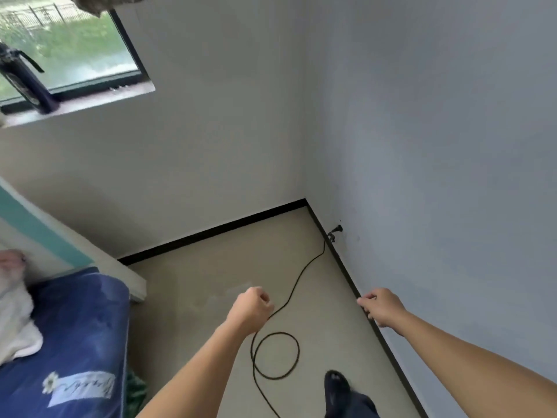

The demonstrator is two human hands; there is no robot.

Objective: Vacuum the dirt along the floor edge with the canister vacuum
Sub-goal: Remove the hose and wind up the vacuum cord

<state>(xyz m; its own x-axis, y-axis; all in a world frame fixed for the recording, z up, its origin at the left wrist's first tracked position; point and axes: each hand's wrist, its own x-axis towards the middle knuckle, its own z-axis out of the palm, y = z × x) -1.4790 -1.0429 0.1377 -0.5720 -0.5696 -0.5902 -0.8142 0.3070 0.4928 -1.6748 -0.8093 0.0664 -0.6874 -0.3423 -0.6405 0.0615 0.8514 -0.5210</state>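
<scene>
The canister vacuum is out of view. Its black power cord point(297, 277) runs from a plug point(336, 232) in the right wall's socket across the beige floor, then coils in a loop point(275, 356) near my feet. My left hand point(251, 309) is curled into a fist where the cord meets its underside, and it seems to grip the cord. My right hand point(381, 306) hovers beside the black skirting point(346, 276) of the right wall, fingers loosely curled and holding nothing.
A bed with a blue mattress point(78, 333) and a white cloth fills the lower left. A dark bottle point(21, 76) stands on the window sill. My dark shoe point(337, 387) is on the floor near the right wall. The room corner point(306, 202) lies ahead.
</scene>
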